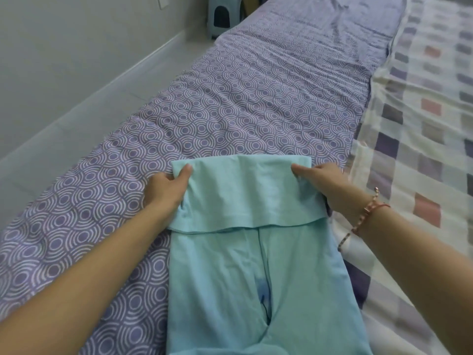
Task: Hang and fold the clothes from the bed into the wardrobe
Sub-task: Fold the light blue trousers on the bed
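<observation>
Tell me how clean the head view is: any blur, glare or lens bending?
Head view: soft even light, no glare; teal garment, left hand and right hand reasonably sharp; wide-angle stretch toward the frame's corners; far stool looks slightly soft.

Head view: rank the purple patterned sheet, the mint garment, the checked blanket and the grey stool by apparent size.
1. purple patterned sheet
2. checked blanket and mint garment: they look alike, both are cut off by the frame and the garment is nearer, so unranked
3. grey stool, far off
</observation>
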### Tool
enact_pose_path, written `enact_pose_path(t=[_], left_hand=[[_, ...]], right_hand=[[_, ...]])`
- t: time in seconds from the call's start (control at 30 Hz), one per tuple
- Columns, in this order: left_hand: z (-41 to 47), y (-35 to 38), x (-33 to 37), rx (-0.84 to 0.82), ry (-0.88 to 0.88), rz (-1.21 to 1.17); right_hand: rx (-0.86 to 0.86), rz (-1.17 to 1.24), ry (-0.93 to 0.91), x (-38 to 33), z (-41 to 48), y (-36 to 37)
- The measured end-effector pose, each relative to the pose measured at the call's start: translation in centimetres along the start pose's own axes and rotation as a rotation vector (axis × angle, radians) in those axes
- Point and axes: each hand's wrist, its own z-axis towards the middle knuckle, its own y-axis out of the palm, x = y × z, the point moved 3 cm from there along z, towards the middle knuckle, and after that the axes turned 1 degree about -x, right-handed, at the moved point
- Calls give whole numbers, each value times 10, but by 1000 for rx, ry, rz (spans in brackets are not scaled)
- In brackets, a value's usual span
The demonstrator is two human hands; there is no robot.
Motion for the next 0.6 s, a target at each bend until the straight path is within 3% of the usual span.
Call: enact_pose_path(t=[0.07,0.17,0.27,0.33,0.43,0.53,0.6], left_hand=[[-2,5,3,39,45,29],[-1,4,-1,197,257,101],[3,8,-4,250,371,-40],[11,12,-9,171,288,-171],[25,11,-12,-107,110,-400],[37,7,-5,-362,-3,-437],[36,1,3,-445,-38,-439]], right_hand=[[2,48,30,0,8,1],[125,120,-84,1,22,-2],[203,159,-181,-2,26,-3],[88,241,-148,-2,28,3],[-43,282,-33,0,31,0],[-141,208,42,-2,36,-5],[-187,136,56,-7,36,-6]])
